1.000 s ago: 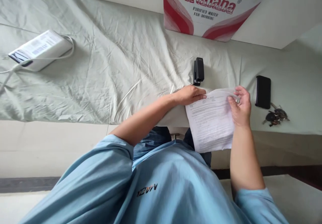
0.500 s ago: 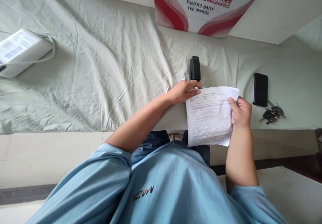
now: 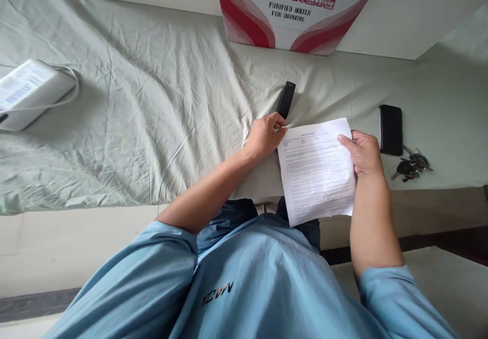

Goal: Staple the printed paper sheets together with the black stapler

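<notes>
A white printed sheet of paper [image 3: 318, 174] hangs over the table's front edge, above my lap. My left hand [image 3: 265, 134] pinches its top left corner between thumb and fingers. My right hand [image 3: 364, 151] grips the right edge near the top, thumb on the printed face. Just beyond my left fingers lies a black stapler [image 3: 286, 99], slanting away to the right. Its near end meets those fingers, and whether they press on it I cannot tell.
A black phone [image 3: 391, 129] and a bunch of keys [image 3: 414, 166] lie to the right. A red and white water carton [image 3: 285, 29] stands at the back. At far left is a white box [image 3: 32, 92] with a cable. Wrinkled pale cloth [image 3: 125, 125] covers the table.
The stapler has turned from nearly straight to a slant. My left hand has closed on the paper's corner. The sheet has tilted slightly, and the whole view has shifted a little.
</notes>
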`<state>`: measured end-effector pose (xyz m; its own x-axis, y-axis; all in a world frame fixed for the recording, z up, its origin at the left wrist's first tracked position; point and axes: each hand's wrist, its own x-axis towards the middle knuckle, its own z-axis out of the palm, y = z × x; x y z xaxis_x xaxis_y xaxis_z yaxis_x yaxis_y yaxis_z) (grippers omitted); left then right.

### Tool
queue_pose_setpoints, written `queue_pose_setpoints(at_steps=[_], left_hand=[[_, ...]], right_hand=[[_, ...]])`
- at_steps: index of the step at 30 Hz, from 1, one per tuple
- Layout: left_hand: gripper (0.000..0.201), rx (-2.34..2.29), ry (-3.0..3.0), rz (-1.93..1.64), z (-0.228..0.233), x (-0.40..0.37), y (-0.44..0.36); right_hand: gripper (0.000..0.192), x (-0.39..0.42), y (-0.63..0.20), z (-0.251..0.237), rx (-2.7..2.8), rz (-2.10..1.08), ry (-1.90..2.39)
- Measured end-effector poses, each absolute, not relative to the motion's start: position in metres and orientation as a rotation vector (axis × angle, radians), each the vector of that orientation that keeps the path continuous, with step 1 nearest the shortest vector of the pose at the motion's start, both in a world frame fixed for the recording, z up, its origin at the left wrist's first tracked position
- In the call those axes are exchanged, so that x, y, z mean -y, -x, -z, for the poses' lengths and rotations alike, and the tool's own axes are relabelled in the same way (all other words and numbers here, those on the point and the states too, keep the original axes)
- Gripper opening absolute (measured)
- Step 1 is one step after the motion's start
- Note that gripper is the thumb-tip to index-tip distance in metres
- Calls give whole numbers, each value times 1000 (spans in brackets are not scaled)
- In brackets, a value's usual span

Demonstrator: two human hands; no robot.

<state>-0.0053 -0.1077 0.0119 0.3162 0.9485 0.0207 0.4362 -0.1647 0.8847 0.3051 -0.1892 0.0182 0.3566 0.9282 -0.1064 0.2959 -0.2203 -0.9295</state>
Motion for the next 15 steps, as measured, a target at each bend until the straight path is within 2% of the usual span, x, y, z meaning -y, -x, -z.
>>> queue_pose_setpoints(at_steps=[6, 12, 15], left_hand=[[7, -1421, -1812, -834, -13, 105, 15], [32, -1441, -1750, -898, -2, 90, 24], [33, -1370, -1717, -875, -1, 87, 25]], right_hand=[[57, 191, -294, -18, 988, -989, 1708], [55, 192, -286, -17, 891, -1032, 1718], [55, 188, -284, -16, 901, -1038, 1703]])
